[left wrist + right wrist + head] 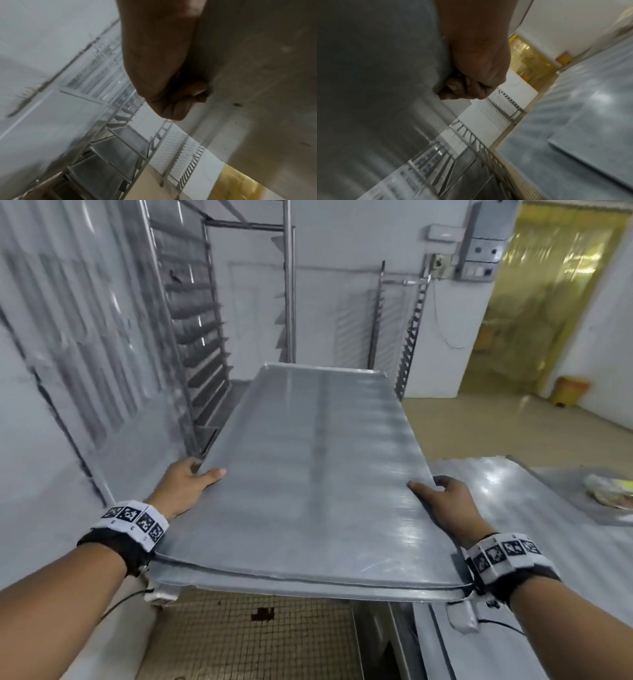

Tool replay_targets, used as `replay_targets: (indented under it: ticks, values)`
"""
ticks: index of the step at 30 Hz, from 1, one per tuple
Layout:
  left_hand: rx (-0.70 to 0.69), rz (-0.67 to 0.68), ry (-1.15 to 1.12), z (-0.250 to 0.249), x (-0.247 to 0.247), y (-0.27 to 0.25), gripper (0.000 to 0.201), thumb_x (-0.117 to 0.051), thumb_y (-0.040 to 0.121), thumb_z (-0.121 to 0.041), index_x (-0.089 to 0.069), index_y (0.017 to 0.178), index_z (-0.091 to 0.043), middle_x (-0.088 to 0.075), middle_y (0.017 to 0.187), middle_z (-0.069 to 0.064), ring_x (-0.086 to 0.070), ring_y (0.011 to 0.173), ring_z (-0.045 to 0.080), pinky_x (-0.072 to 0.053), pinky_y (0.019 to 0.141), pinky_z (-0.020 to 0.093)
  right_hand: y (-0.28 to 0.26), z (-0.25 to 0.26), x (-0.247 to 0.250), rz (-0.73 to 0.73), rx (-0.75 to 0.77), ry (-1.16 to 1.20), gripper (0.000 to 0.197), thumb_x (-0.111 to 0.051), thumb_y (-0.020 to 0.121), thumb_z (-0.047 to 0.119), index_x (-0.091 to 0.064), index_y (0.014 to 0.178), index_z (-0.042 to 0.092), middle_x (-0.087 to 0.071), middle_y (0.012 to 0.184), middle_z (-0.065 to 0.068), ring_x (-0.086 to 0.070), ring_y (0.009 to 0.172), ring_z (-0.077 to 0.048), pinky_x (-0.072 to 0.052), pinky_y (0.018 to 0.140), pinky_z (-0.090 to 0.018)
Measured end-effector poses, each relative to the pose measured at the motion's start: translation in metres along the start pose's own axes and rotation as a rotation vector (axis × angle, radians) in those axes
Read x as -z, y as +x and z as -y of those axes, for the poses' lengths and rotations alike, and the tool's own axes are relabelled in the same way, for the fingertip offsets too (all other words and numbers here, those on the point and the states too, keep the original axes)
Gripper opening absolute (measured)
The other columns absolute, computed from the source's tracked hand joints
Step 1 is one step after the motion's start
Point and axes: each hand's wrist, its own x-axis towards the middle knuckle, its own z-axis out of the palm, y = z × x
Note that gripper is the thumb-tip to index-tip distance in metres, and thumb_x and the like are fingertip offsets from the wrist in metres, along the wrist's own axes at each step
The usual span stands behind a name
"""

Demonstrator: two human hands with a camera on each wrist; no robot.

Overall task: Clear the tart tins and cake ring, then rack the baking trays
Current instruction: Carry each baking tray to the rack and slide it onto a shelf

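Note:
I carry a stack of two grey metal baking trays level in the air, long side pointing away from me. My left hand grips the left edge, thumb on top and fingers curled underneath. My right hand grips the right edge the same way. From below, the left wrist view shows the fingers curled under the tray. The right wrist view shows the fingers under the tray. A tall steel tray rack with angled runners stands just ahead on the left.
A steel table lies at my right with a plate of scraps on it. A second rack leans by the far white wall. A yellow strip curtain and a yellow bin are at the right.

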Motion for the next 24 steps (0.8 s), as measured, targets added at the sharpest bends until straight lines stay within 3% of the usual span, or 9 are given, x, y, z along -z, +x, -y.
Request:
replay_targets:
  ticks: [2,4,7,9,13,16,19,22,24]
  values:
    - [0.039,-0.064,-0.012,0.011,0.022,-0.004,0.033,-0.081,0.085,-0.028,-0.068,0.106,-0.006,-0.076,0.093,0.006,-0.074,0.084,0.024,-0.057,0.067,0.031,0.008,0.008,-0.029,0.062,0.001,0.013,0.037,-0.081,0.085,0.023,-0.068,0.103,-0.005,-0.076,0.082,-0.011,-0.067,0.058,-0.008,-0.049,0.051,-0.017]
    - [0.066,-0.116,0.002,0.021,0.043,-0.004,0.044,-0.081,0.084,-0.029,-0.064,0.115,-0.002,-0.074,0.097,0.01,-0.072,0.082,0.023,-0.053,0.062,0.025,0.017,0.016,-0.057,0.121,0.011,0.002,0.04,-0.081,0.085,0.028,-0.067,0.102,-0.005,-0.072,0.069,-0.005,-0.06,0.048,-0.004,-0.043,0.044,-0.016]
    - [0.074,-0.191,0.082,0.032,0.071,0.006,0.041,-0.078,0.087,-0.027,-0.059,0.116,-0.006,-0.065,0.091,0.003,-0.061,0.078,0.017,-0.044,0.055,0.013,0.035,0.024,-0.099,0.169,0.029,-0.014,0.049,-0.083,0.081,0.035,-0.067,0.103,-0.005,-0.072,0.073,-0.007,-0.061,0.054,-0.007,-0.045,0.048,-0.02]
    - [0.082,-0.227,0.106,0.042,0.089,0.022,0.047,-0.077,0.088,-0.027,-0.058,0.125,-0.004,-0.062,0.097,0.007,-0.058,0.08,0.017,-0.042,0.059,0.018,0.046,0.033,-0.128,0.181,0.051,-0.014,0.043,-0.083,0.082,0.032,-0.069,0.099,-0.004,-0.072,0.074,-0.007,-0.061,0.052,-0.005,-0.045,0.049,-0.018]
    - [0.076,-0.236,0.139,0.058,0.128,0.07,0.061,-0.076,0.089,-0.03,-0.053,0.136,0.001,-0.055,0.118,0.011,-0.054,0.102,0.023,-0.039,0.084,0.027,0.066,0.058,-0.188,0.182,0.083,-0.004,0.024,-0.077,0.088,0.018,-0.069,0.093,-0.004,-0.069,0.063,0.002,-0.059,0.043,0.003,-0.041,0.042,-0.011]
    - [0.059,-0.212,0.106,0.067,0.159,0.114,0.062,-0.079,0.086,-0.034,-0.056,0.132,0.0,-0.061,0.116,0.01,-0.061,0.097,0.024,-0.046,0.078,0.027,0.085,0.072,-0.231,0.184,0.085,0.02,0.025,-0.078,0.088,0.018,-0.069,0.091,-0.006,-0.065,0.051,0.007,-0.055,0.039,0.001,-0.04,0.04,-0.013]
    - [0.043,-0.161,0.031,0.074,0.189,0.155,0.063,-0.083,0.074,-0.044,-0.066,0.118,-0.001,-0.076,0.1,0.01,-0.074,0.081,0.022,-0.057,0.067,0.028,0.109,0.08,-0.267,0.176,0.104,0.021,0.029,-0.08,0.086,0.025,-0.072,0.091,-0.002,-0.073,0.064,-0.002,-0.065,0.049,-0.006,-0.046,0.045,-0.016]
    - [0.024,-0.136,0.035,0.073,0.203,0.184,0.032,-0.081,0.084,-0.031,-0.071,0.102,-0.007,-0.079,0.081,-0.003,-0.073,0.064,0.005,-0.054,0.054,0.016,0.126,0.089,-0.293,0.159,0.123,0.017,0.032,-0.082,0.083,0.031,-0.073,0.092,0.002,-0.076,0.076,-0.005,-0.073,0.064,-0.011,-0.051,0.053,-0.02]
    - [0.006,-0.12,0.064,0.072,0.211,0.203,0.023,-0.078,0.088,-0.027,-0.071,0.099,-0.008,-0.076,0.072,-0.008,-0.07,0.059,0.0,-0.05,0.049,0.011,0.136,0.097,-0.309,0.154,0.099,0.042,0.03,-0.081,0.085,0.026,-0.071,0.094,-0.001,-0.074,0.075,-0.006,-0.07,0.058,-0.007,-0.05,0.05,-0.017]
